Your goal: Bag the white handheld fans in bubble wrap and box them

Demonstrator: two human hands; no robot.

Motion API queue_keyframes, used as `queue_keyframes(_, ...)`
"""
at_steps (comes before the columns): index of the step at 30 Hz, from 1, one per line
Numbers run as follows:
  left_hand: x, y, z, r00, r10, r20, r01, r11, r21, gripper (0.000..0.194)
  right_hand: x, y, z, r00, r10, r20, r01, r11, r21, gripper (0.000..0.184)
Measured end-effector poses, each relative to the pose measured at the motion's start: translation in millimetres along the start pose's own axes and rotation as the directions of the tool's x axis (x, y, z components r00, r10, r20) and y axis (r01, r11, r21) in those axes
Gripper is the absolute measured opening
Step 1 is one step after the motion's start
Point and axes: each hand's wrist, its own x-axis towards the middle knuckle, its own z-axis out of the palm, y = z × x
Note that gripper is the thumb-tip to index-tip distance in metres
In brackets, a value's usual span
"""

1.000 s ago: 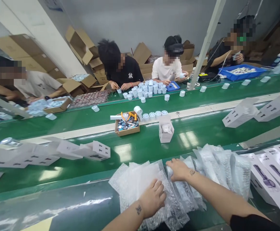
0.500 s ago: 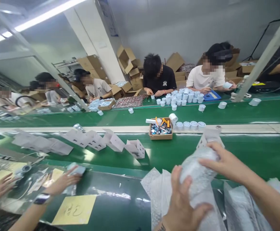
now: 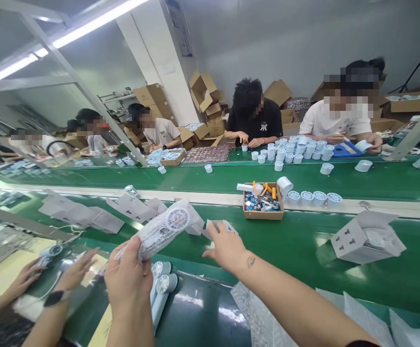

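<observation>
My left hand point(image 3: 130, 272) is closed around a handheld fan point(image 3: 164, 230) in clear bubble wrap, its round grille facing me, tilted up to the right over the near belt. My right hand point(image 3: 226, 246) reaches across the belt with thumb and fingers apart, at an open white box point(image 3: 228, 225) that it partly hides; whether it touches the box I cannot tell. Below and right of my left hand lie light-blue fans point(image 3: 164, 284) without wrap. Farther right stands another open white box point(image 3: 356, 241) with something wrapped inside.
More white boxes point(image 3: 101, 219) line the belt on the left. A carton of small parts point(image 3: 263, 212) sits beyond, beside several round fan heads point(image 3: 307, 196). Bubble-wrap bags point(image 3: 264, 313) lie near me. A co-worker's hands point(image 3: 74, 274) work at lower left; other people sit across the belt.
Both hands have left the wrapped item at the right, where the box now holds something wrapped. My left hand now holds a wrapped fan; my right has moved left. Unwrapped fans now show on the table.
</observation>
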Motion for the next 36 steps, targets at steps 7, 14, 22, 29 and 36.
queue_keyframes(7, 3, -31, -2.3, 0.98, -0.146, 0.136, 0.15, 0.989, -0.019, 0.039, 17, 48, -84, 0.933, -0.232, 0.275, 0.297, 0.928, -0.226, 0.026)
queue_keyframes(14, -39, -62, 41.1, 0.817, -0.388, 0.426, 0.371, 0.92, 0.125, 0.048, 6, 81, -135, 0.86, -0.233, 0.454, 0.367, 0.901, -0.233, 0.032)
queue_keyframes(22, -86, -99, 78.3, 0.632, -0.535, 0.561, 0.433, 0.844, 0.317, 0.053, 9, 129, -157, 0.921, -0.259, 0.292, 0.313, 0.937, -0.156, 0.049)
queue_keyframes(29, -82, -108, 78.0, 0.639, -0.593, 0.49, 0.483, 0.805, 0.345, 0.05, -32, 175, -145, 0.969, -0.24, -0.065, 0.234, 0.969, -0.084, 0.027)
queue_keyframes(36, -97, -99, 121.0, 0.627, -0.548, 0.553, 0.467, 0.833, 0.296, 0.047, -48, 217, -99, 0.964, -0.217, -0.152, 0.242, 0.956, 0.167, 0.07)
